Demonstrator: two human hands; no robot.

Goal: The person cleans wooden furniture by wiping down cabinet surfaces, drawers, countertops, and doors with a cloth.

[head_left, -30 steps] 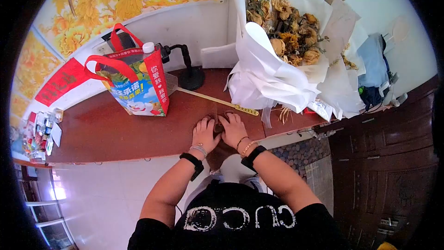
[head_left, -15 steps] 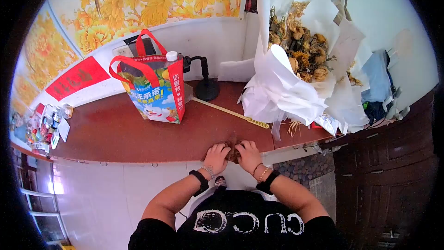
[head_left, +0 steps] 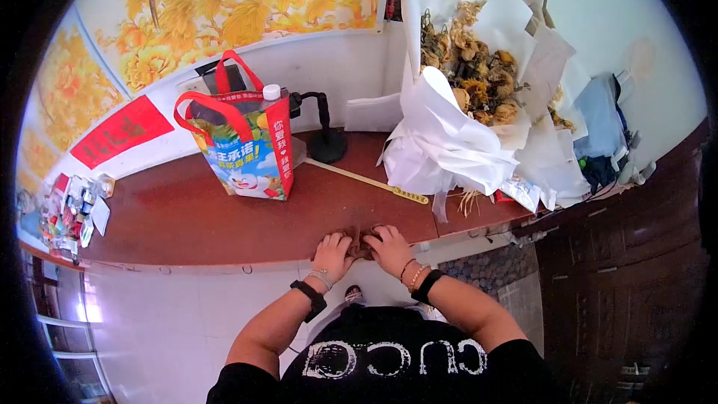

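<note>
While closed in grip, left hand [head_left: 331, 254] and right hand [head_left: 390, 250] on brown cloth [head_left: 362, 242]; beyond, “我爱你” bag [head_left: 247, 161].

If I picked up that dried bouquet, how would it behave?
The dried flowers look browned and shrivelled, so they would probably shed brittle bits. The white wrapping paper shows loose curls and folds, so it would likely bend and crumple.

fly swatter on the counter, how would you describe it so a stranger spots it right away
On the reddish-brown counter, look between the colourful shopping bag and the white-wrapped dried bouquet. The fly swatter lies flat there, its long, thin, pale yellow handle slanting toward the bouquet, unlike the upright black stand behind.
</note>
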